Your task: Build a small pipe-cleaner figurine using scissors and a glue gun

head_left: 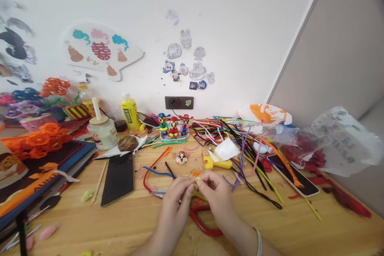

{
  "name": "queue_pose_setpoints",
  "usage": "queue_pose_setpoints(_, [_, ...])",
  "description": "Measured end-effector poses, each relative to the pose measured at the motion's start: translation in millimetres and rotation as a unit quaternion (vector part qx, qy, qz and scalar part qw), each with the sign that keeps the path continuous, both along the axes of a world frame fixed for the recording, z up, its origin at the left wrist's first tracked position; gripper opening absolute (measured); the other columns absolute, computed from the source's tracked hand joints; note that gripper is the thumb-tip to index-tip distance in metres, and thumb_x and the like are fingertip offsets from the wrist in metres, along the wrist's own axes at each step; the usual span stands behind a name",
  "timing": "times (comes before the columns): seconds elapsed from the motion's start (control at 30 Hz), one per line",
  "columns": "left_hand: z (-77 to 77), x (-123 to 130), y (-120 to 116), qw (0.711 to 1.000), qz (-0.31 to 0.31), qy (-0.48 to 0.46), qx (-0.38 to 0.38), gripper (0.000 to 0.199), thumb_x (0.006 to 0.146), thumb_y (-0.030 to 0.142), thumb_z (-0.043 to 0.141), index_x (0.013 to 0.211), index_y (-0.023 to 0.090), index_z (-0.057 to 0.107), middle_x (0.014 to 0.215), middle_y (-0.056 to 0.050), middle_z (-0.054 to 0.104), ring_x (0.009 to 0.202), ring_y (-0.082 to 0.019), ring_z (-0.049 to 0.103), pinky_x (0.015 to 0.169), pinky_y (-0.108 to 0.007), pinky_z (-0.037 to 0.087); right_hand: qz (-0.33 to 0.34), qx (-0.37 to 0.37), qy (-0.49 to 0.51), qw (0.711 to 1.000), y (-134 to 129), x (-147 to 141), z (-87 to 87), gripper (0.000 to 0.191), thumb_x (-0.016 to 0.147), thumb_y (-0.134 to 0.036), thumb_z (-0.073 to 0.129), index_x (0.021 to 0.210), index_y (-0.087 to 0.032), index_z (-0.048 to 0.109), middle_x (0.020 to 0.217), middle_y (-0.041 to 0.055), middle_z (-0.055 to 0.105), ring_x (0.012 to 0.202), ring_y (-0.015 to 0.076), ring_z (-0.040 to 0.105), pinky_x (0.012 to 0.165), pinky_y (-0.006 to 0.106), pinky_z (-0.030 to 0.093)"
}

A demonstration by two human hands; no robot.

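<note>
My left hand (176,198) and my right hand (218,197) meet low in the middle, above the wooden table. Their fingertips pinch a small pale-yellow piece (197,179) between them; fingers cover most of it, so its kind does not show. Under the hands lie scissors with red handles (207,230), partly hidden. Just beyond the fingers is a small cream-and-black figure head (181,157) with pinkish sides. To its right lies a yellow glue gun (220,164). A red pipe cleaner (146,178) and a blue pipe cleaner (156,171) curve by my left hand.
Three colourful figures (173,127) stand on a small tray at the back. A heap of pipe cleaners (240,144) spreads rightward, near a phone (294,176). Leftward are a black tablet-like device (117,180), a candle jar (103,133), a yellow bottle (130,112) and orange flowers (39,141).
</note>
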State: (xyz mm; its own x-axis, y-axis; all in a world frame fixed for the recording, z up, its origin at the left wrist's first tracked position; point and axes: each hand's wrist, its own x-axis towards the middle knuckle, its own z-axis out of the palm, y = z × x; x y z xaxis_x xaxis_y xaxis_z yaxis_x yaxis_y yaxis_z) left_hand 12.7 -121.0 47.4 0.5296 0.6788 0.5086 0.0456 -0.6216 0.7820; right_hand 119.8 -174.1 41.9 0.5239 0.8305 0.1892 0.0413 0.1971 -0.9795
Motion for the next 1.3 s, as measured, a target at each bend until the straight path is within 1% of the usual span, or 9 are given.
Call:
queue_pose_setpoints(0.1, [-2.6, 0.5, -3.8, 1.000, -0.023, -0.009, -0.003, 0.020, 0.081, 0.017, 0.045, 0.091, 0.020, 0.063, 0.086, -0.006, 0.060, 0.082, -0.016, 0.056, 0.073, -0.028, 0.047, -0.037, 0.024, -0.009, 0.999, 1.1, -5.8, -1.2, 0.018, 0.073, -0.023, 0.052, 0.057, -0.018, 0.045, 0.057, -0.0050, 0.041, 0.056, 0.0106, 0.039, 0.055, 0.022, 0.034])
queue_pose_setpoints(0.2, [-1.3, 1.6, -5.5, 0.998, -0.060, 0.006, 0.010, 0.027, 0.082, 0.015, 0.043, 0.103, 0.021, 0.059, 0.091, -0.007, 0.058, 0.086, -0.016, 0.055, 0.075, -0.028, 0.047, -0.095, 0.045, -0.035, 0.994, 1.6, -9.6, -0.8, 0.019, 0.074, -0.023, 0.050, 0.057, -0.018, 0.044, 0.059, -0.0043, 0.043, 0.058, 0.0110, 0.042, 0.057, 0.022, 0.036])
queue_pose_setpoints(0.27, [1.4, 2.2, -4.8, 0.997, -0.068, 0.014, 0.030, 0.030, 0.082, 0.014, 0.042, 0.108, 0.021, 0.056, 0.092, -0.007, 0.057, 0.086, -0.016, 0.054, 0.075, -0.028, 0.047, -0.107, 0.040, -0.049, 0.992, 1.9, -9.1, 0.3, 0.018, 0.076, -0.024, 0.050, 0.059, -0.018, 0.047, 0.060, -0.0034, 0.045, 0.058, 0.0114, 0.043, 0.057, 0.022, 0.037])
queue_pose_setpoints(0.37, [4.7, 1.3, -1.5, 0.996, -0.053, 0.020, 0.069, 0.031, 0.082, 0.012, 0.041, 0.108, 0.020, 0.055, 0.087, -0.006, 0.055, 0.080, -0.015, 0.054, 0.069, -0.026, 0.047, -0.045, 0.036, -0.079, 0.995, 1.3, -2.7, 3.5, 0.017, 0.079, -0.025, 0.048, 0.065, -0.017, 0.053, 0.065, -0.0006, 0.051, 0.064, 0.0131, 0.048, 0.060, 0.024, 0.039])
queue_pose_setpoints(0.47, [3.4, -1.5, 2.0, 0.991, -0.028, 0.029, 0.131, 0.026, 0.081, 0.010, 0.044, 0.102, 0.018, 0.058, 0.081, -0.005, 0.055, 0.075, -0.015, 0.053, 0.065, -0.025, 0.047, 0.020, 0.052, -0.137, 0.989, -1.2, 5.9, 7.1, 0.018, 0.081, -0.023, 0.045, 0.067, -0.017, 0.056, 0.068, 0.0009, 0.053, 0.069, 0.0141, 0.050, 0.067, 0.025, 0.040])
queue_pose_setpoints(0.73, [-6.7, -6.3, 12.5, 0.956, 0.047, 0.024, 0.288, 0.023, 0.076, 0.011, 0.054, 0.099, 0.014, 0.057, 0.073, -0.005, 0.054, 0.066, -0.014, 0.049, 0.057, -0.025, 0.045, 0.091, 0.036, -0.200, 0.975, -3.8, 11.1, 5.6, 0.021, 0.083, -0.021, 0.044, 0.070, -0.016, 0.060, 0.071, 0.0026, 0.057, 0.071, 0.0142, 0.052, 0.067, 0.024, 0.041])
queue_pose_setpoints(0.83, [-4.6, -7.4, 14.9, 0.945, 0.047, 0.008, 0.324, 0.020, 0.076, 0.010, 0.054, 0.095, 0.014, 0.057, 0.068, -0.004, 0.054, 0.062, -0.014, 0.048, 0.053, -0.025, 0.044, 0.097, 0.039, -0.208, 0.973, -4.1, 12.4, 5.3, 0.022, 0.083, -0.020, 0.044, 0.069, -0.016, 0.061, 0.071, 0.0028, 0.058, 0.073, 0.0144, 0.053, 0.069, 0.025, 0.041])
queue_pose_setpoints(1.1, [-2.6, -7.5, 16.7, 0.931, 0.021, 0.010, 0.365, 0.013, 0.078, 0.010, 0.051, 0.088, 0.013, 0.059, 0.067, -0.005, 0.057, 0.061, -0.014, 0.050, 0.053, -0.026, 0.044, 0.088, 0.045, -0.238, 0.966, -4.3, 11.5, 6.3, 0.023, 0.083, -0.022, 0.045, 0.066, -0.016, 0.059, 0.067, 0.0025, 0.057, 0.067, 0.0133, 0.052, 0.063, 0.024, 0.042])
queue_pose_setpoints(1.3, [3.3, -9.5, 13.1, 0.931, 0.013, 0.076, 0.357, 0.015, 0.081, 0.015, 0.046, 0.080, 0.016, 0.061, 0.066, -0.005, 0.057, 0.060, -0.015, 0.050, 0.054, -0.027, 0.044, 0.053, 0.053, -0.280, 0.957, -5.2, 8.6, 3.9, 0.024, 0.082, -0.022, 0.045, 0.064, -0.017, 0.059, 0.065, 0.0025, 0.057, 0.064, 0.0134, 0.052, 0.063, 0.025, 0.042])
